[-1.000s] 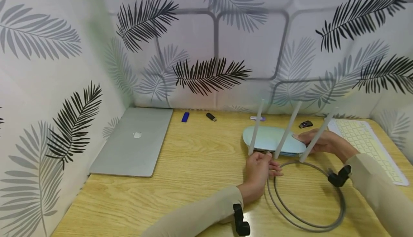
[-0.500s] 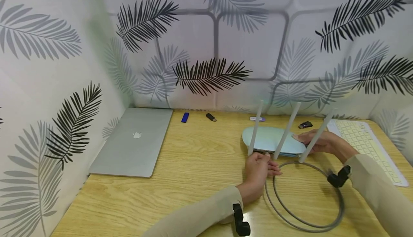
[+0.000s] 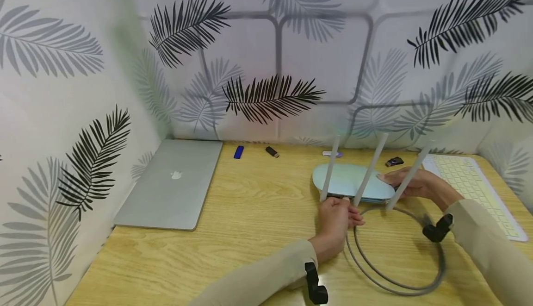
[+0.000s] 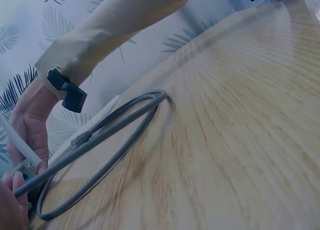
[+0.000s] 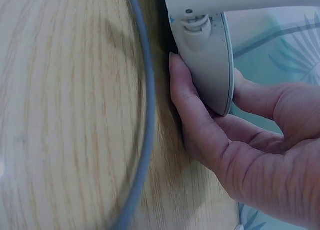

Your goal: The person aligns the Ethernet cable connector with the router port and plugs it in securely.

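Left hand [image 3: 334, 220] pinched grey cable [image 3: 442, 265], fingers [image 3: 355, 215] curled, at near edge of router [image 3: 347, 178]; right hand [image 3: 412, 182] gripped its right end, thumb on top.

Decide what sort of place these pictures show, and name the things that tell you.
Probably a desk or small computer workspace, at home or in an office: a closed laptop and a white keyboard lie on a wooden table, with a three-antenna router between them.
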The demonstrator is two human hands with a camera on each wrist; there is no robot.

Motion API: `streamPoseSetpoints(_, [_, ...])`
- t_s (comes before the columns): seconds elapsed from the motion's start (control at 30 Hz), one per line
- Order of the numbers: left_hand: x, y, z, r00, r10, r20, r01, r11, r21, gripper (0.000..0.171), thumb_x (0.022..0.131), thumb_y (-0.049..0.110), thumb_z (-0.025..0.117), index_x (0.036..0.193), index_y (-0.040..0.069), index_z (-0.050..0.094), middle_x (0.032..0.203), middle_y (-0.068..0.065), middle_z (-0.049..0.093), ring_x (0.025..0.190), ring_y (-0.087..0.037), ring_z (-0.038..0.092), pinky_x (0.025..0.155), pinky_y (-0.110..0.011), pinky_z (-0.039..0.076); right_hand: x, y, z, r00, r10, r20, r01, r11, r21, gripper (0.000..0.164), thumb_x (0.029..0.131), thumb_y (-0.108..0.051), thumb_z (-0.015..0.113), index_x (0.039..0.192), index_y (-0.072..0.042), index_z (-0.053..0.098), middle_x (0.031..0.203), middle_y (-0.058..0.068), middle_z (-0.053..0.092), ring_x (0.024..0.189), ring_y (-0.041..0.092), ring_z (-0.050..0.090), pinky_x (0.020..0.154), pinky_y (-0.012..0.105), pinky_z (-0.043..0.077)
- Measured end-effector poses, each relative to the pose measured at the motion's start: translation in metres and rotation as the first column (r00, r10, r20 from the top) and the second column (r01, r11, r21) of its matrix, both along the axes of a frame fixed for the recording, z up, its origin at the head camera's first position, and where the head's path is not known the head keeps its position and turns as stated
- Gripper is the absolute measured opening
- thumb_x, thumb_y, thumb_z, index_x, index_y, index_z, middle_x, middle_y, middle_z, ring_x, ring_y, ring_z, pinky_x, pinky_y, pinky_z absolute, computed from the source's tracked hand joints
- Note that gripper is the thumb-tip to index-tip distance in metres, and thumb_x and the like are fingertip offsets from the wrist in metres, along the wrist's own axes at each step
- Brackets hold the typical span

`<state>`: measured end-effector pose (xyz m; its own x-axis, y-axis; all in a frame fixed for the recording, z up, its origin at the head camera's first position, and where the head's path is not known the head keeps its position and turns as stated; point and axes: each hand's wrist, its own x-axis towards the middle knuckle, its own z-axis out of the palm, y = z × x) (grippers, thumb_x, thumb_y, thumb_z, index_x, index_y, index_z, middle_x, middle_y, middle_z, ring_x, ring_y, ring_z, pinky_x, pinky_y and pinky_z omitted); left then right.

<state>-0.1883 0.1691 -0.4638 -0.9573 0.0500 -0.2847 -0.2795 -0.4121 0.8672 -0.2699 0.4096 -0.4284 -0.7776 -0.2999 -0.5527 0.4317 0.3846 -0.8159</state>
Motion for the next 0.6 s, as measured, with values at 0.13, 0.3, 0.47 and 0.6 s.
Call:
streamPoseSetpoints(0.13, [0.002, -0.002, -0.001, 1.000, -0.011, -0.007, 0.011, 1.000, -0.014, 0.013, 0.096, 0.007, 0.057, 0.089, -0.004, 0.059, 0.070, -0.014, 0.064, 0.048, -0.011, 0.056, 0.048, -0.028, 0.058, -0.001, -0.001, -0.001, 1.000, -0.012, 0.009, 0.011, 1.000, 0.004, 0.034, 0.106, -0.027, 0.043, 0.074, -0.019, 0.051, 0.056, -0.010, 0.040, 0.050, 0.005, 0.041, 0.058, 0.023, 0.050])
streamPoseSetpoints(0.3, [0.002, -0.005, 0.000, 0.999, -0.048, -0.013, 0.048, 0.999, -0.016, 0.016, 0.097, 0.006, 0.058, 0.088, -0.006, 0.061, 0.068, -0.008, 0.060, 0.050, -0.010, 0.054, 0.047, -0.025, 0.056, -0.001, -0.001, -0.001, 1.000, 0.001, -0.005, -0.001, 1.000, 0.025, 0.030, 0.106, -0.027, 0.043, 0.081, -0.017, 0.055, 0.060, -0.009, 0.042, 0.054, 0.006, 0.044, 0.061, 0.024, 0.050])
streamPoseSetpoints(0.47, [0.000, -0.009, 0.002, 0.995, -0.102, -0.012, 0.103, 0.995, 0.021, 0.017, 0.098, 0.005, 0.056, 0.092, -0.009, 0.064, 0.081, -0.022, 0.069, 0.055, -0.010, 0.060, 0.055, -0.026, 0.060, 0.000, -0.002, 0.000, 1.000, -0.022, 0.002, 0.022, 0.999, 0.026, 0.031, 0.106, -0.027, 0.043, 0.078, -0.017, 0.052, 0.060, -0.008, 0.040, 0.052, 0.006, 0.041, 0.058, 0.024, 0.047])
streamPoseSetpoints(0.6, [-0.002, -0.012, -0.001, 0.989, -0.145, -0.020, 0.146, 0.987, 0.064, 0.016, 0.098, 0.000, 0.052, 0.094, -0.011, 0.062, 0.095, -0.035, 0.068, 0.057, -0.010, 0.063, 0.060, -0.025, 0.061, 0.001, -0.005, 0.003, 0.999, -0.031, -0.008, 0.032, 0.998, 0.046, 0.033, 0.106, -0.026, 0.044, 0.074, -0.017, 0.050, 0.060, -0.008, 0.042, 0.051, 0.006, 0.042, 0.056, 0.023, 0.045])
